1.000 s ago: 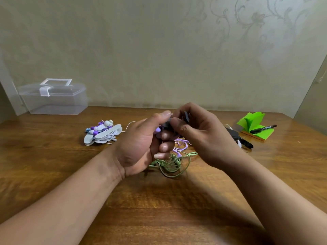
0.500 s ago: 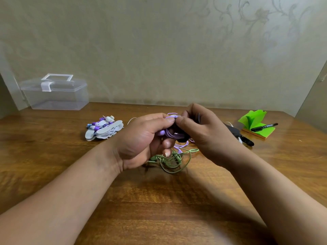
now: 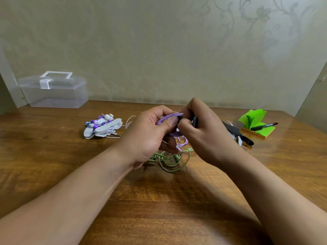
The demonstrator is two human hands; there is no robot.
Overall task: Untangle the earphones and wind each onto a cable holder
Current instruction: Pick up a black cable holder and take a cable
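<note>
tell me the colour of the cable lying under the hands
The cable is light green, in the head view.

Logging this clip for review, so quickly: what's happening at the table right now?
A person is working the purple earphones with both hands above the table. The left hand grips the bunched purple cable; the right hand holds a dark cable holder against it. The green earphones lie tangled on the table beneath, not yet wound. A pile of wound earphones sits to the left.

Table (image 3: 53,156): glossy varnished wood. Storage box (image 3: 53,92): clear smooth plastic. Note pad (image 3: 254,121): matt green paper. Purple earphone cable (image 3: 169,117) and green earphone cable (image 3: 169,160): smooth, rubbery-looking.
</note>
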